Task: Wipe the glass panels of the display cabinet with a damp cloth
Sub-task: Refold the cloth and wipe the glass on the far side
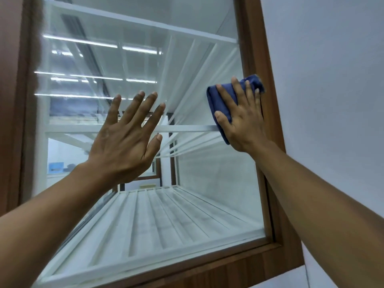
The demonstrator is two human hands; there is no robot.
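Observation:
A glass panel [207, 183] of the display cabinet fills the view, set in a brown wooden frame [255, 59]. My right hand [243, 119] lies flat with straight fingers on a folded blue cloth [218, 100], pressing it against the glass near the right edge of the frame. My left hand [126, 142] is raised in front of the middle of the glass with its fingers spread and straight, holding nothing. Whether its palm touches the glass I cannot tell.
Behind the glass are white slatted shelves [162, 215] and a white crossbar [187, 128]. Ceiling lights reflect in the upper left of the pane [83, 41]. A plain pale wall [332, 80] lies to the right of the frame.

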